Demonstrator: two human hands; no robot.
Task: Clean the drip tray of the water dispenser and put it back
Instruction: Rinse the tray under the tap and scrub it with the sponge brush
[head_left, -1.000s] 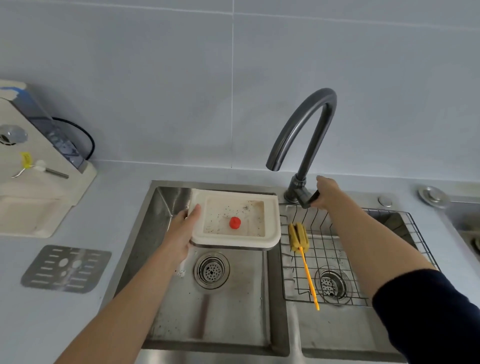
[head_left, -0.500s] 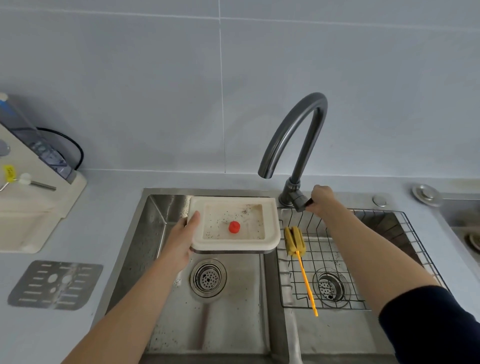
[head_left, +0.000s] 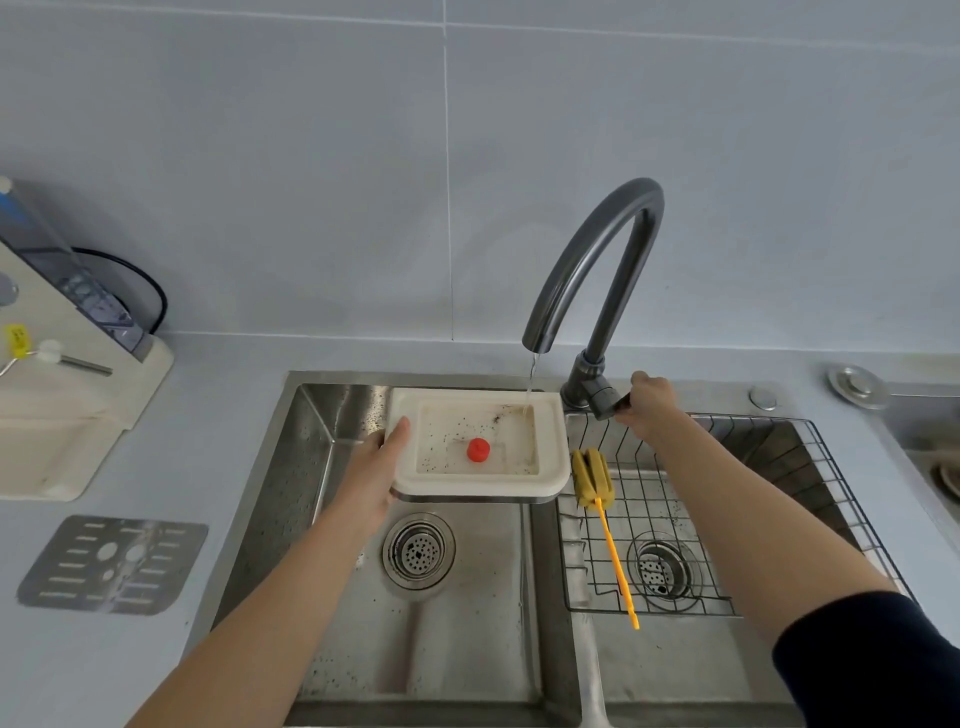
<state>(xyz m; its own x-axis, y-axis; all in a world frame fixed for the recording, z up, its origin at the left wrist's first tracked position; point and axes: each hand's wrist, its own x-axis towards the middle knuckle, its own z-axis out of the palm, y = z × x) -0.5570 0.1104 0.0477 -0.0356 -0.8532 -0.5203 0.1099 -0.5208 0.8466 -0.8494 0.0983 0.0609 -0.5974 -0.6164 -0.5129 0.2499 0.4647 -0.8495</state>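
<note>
White tray (head_left: 478, 441), speckled, over left sink basin; my left fingers (head_left: 397, 436) grip its edge, right hand (head_left: 647, 402) closed on tap lever (head_left: 605, 402). Thin stream; tilt tray, sweep under flow.

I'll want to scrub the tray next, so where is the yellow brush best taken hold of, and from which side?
Probably by the thin orange handle, not the sponge head. The yellow brush lies flat on the wire rack in the right basin, head towards the faucet, handle end overhanging the near rim. Come from above and the near side with the right hand, once it leaves the faucet lever.
</note>
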